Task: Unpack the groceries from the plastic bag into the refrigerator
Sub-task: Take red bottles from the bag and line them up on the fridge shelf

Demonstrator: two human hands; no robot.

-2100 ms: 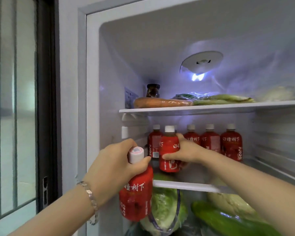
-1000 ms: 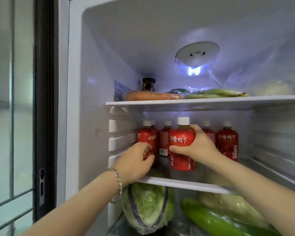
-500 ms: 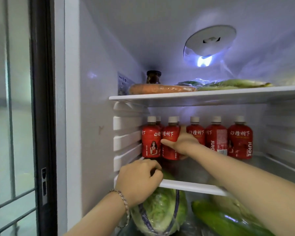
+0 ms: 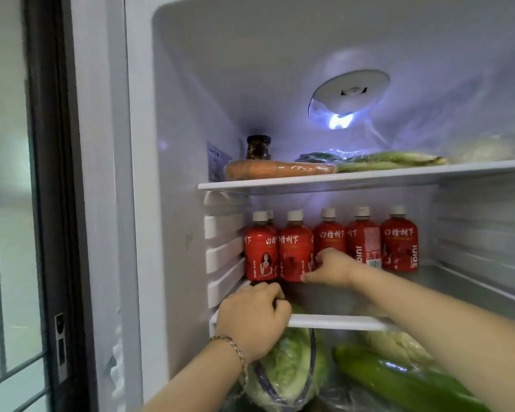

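Note:
Several red juice bottles with white caps stand in a row on the refrigerator's middle shelf (image 4: 339, 322). My right hand (image 4: 330, 267) reaches in from the right and holds the lower part of the second bottle from the left (image 4: 295, 248), thumb at its base and fingers on its right side. The leftmost bottle (image 4: 260, 251) stands free beside it, with another half hidden behind. My left hand (image 4: 253, 316), a bracelet on its wrist, rests with curled fingers on the shelf's front left edge and holds nothing. The plastic bag is out of view.
The top shelf (image 4: 369, 177) carries a carrot (image 4: 277, 169), a dark jar (image 4: 258, 147) and wrapped greens (image 4: 390, 160). Below the middle shelf lie a cabbage (image 4: 289, 370) and a long green vegetable (image 4: 399, 379). A dark door frame (image 4: 54, 203) stands at left.
Both bottles I carried now stand at the left end of the row. My left hand let go of its bottle and dropped to the shelf edge. My right hand slid down its bottle.

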